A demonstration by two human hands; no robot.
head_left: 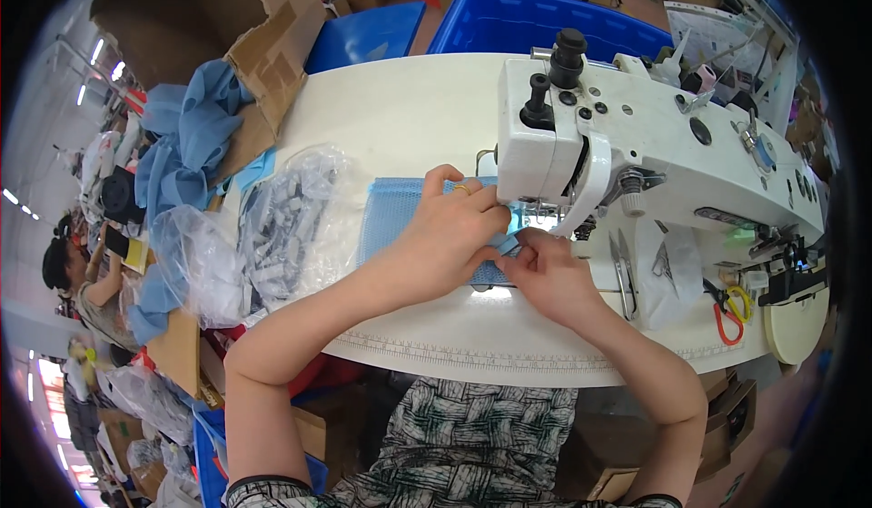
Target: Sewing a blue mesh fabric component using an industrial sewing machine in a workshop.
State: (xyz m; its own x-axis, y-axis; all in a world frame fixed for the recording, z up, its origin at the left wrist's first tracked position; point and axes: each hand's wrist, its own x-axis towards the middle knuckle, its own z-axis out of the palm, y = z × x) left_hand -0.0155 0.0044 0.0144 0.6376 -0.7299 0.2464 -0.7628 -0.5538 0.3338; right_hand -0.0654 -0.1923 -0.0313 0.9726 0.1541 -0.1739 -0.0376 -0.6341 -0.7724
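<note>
as blue mesh cloth (391, 210) extends leftward from under the half-curled left hand (457, 234) — its hold unclear — the right hand (550, 276) pinches light-blue fabric (510, 245) just beside it.

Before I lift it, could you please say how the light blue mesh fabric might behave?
The light blue mesh fabric likely weighs little, as it looks thin and open-textured. It would probably flop, since it shows no stiffening. Lying flat, it may slide rather than roll, though the left hand appears to rest on it.
</note>
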